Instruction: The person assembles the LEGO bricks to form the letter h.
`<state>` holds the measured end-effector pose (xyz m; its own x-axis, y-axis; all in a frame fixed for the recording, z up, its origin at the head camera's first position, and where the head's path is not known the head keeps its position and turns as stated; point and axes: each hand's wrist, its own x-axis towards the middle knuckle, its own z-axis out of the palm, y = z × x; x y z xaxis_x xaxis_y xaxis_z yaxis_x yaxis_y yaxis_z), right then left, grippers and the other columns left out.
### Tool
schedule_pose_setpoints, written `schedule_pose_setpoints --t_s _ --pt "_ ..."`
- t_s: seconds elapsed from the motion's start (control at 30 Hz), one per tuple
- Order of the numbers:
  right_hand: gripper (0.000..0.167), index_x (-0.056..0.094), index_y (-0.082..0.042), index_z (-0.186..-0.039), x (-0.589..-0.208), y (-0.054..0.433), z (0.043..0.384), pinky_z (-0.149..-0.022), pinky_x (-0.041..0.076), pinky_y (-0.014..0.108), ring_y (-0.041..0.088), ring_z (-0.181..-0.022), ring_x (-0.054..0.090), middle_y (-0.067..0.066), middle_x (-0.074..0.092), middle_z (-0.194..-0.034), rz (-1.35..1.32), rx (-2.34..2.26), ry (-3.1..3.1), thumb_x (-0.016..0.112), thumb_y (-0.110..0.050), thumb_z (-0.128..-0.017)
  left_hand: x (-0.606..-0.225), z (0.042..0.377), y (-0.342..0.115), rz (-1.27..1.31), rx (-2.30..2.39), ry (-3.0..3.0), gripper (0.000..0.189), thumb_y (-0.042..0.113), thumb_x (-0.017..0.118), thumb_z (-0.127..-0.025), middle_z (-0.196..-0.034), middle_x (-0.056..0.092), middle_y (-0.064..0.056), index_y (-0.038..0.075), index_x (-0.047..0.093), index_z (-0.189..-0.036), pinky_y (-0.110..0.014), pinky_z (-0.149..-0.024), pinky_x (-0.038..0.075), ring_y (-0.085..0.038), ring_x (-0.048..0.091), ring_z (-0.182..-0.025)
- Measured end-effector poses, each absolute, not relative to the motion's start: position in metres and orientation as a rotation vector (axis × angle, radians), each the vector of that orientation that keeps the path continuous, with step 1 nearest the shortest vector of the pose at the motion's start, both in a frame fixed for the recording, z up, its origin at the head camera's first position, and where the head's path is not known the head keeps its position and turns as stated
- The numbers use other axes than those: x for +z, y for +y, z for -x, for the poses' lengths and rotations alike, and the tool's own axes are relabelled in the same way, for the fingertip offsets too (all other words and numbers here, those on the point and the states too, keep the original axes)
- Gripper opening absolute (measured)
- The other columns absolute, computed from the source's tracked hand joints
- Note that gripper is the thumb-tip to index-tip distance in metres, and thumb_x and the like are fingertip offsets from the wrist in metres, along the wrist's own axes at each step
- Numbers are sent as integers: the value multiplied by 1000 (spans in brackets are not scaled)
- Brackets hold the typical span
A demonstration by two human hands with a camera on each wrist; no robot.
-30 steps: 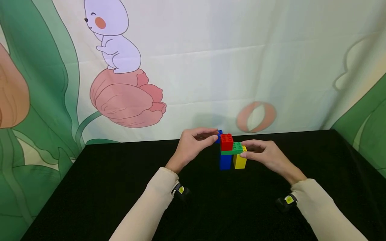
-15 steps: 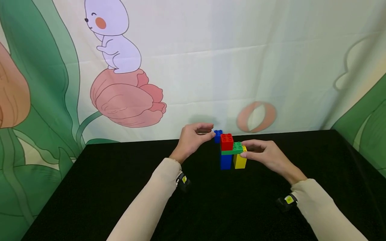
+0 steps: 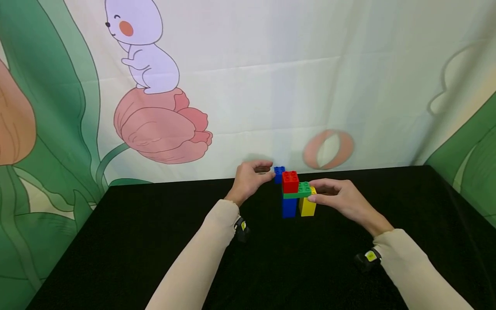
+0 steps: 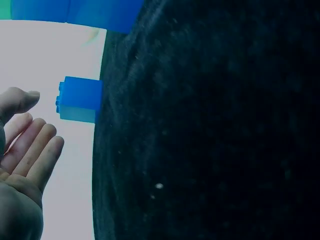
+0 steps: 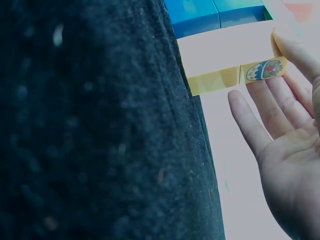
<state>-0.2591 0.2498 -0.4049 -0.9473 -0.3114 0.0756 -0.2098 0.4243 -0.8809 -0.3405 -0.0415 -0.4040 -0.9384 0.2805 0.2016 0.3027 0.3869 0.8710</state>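
Note:
My left hand (image 3: pixel 249 178) is beside a small blue brick (image 3: pixel 279 174) at the table's back edge; in the left wrist view, a gap separates its spread fingers (image 4: pixel 47 152) from that brick (image 4: pixel 80 97). Thumb and fingers of my right hand (image 3: pixel 341 198) pinch the upper part of a yellow brick stack (image 3: pixel 308 207), whose top brick bears a printed picture in the right wrist view. Left of it stands a blue brick stack (image 3: pixel 289 208), topped by a flat green brick (image 3: pixel 304 189) and a red brick (image 3: pixel 290 182). The green brick's right end reaches the yellow stack; whether it rests on it I cannot tell.
A black cloth (image 3: pixel 155 249) covers the table. Right behind its back edge hangs a pale curtain (image 3: pixel 240 86) printed with plants and a white animal. Dark wrist cameras sit on both cuffs.
My left hand has moved back and slightly left, away from the red brick, uncovering the small blue brick. The right hand and the brick stacks have stayed in place.

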Motion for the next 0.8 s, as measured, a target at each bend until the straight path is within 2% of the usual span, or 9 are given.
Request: schedule_pose_setpoints --t_s 0.2,0.53,0.8 --pt "52 64 -6 -142 -405 250 260 -94 58 35 33 -120 64 17 64 -137 475 -1565 2565 78 -31 -98 -407 345 -42 516 -1610 -2656 36 13 78 -98 -128 74 -12 4 73 -133 -40 -102 57 -27 70 -120" --pt "53 64 -8 -142 -404 252 259 -96 56 40 32 -120 64 16 65 -137 464 -1562 2562 78 -32 -98 -406 351 -36 552 -1595 -2712 37 10 78 -98 -131 72 -11 5 72 -134 -37 -99 59 -25 68 -122" --pt "52 64 -8 -142 -405 251 260 -97 56 41 31 -120 64 15 65 -137 472 -1564 2554 78 -32 -98 -411 353 -32 555 -1608 -2718 34 8 78 -98 -126 74 -11 3 73 -131 -36 -97 60 -25 70 -114"
